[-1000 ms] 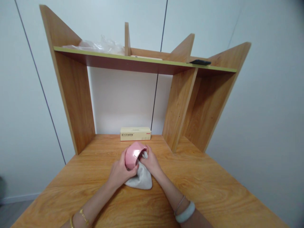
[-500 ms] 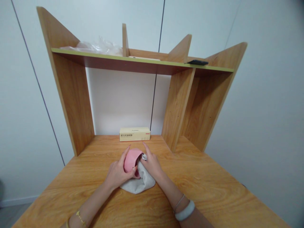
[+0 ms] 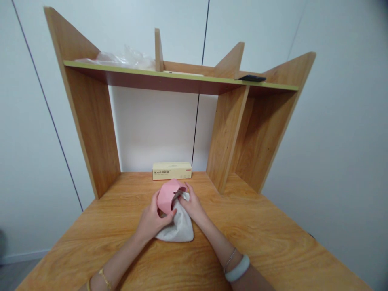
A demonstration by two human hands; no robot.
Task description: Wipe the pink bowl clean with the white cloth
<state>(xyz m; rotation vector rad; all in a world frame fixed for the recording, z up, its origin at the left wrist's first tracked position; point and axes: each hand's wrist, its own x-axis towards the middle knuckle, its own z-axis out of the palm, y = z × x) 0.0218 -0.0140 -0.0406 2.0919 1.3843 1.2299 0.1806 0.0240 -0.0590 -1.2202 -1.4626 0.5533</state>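
A pink, hollow, bowl-like container (image 3: 166, 197) with angled sides is tipped on its side above the desk, its opening toward me. A small dark spot, perhaps a hole, shows near its rim. My left hand (image 3: 153, 218) is wrapped round its left side, thumb at the lower rim. My right hand (image 3: 191, 205) grips a light grey cloth (image 3: 178, 228) and presses part of it into the opening; some of its fingers are hidden inside. The rest of the cloth hangs below the container onto the desk.
Behind the hands, a cream-coloured long box (image 3: 171, 171) stands near the wall. A wooden shelf unit (image 3: 232, 137) rises from the desk (image 3: 242, 246). On its upper shelf lie a clear plastic bag (image 3: 127, 60) and a dark flat object (image 3: 252, 78).
The pink container has turned and risen slightly, moving away from me. My right hand has gone farther into its opening with the cloth, which has drawn in on the right.
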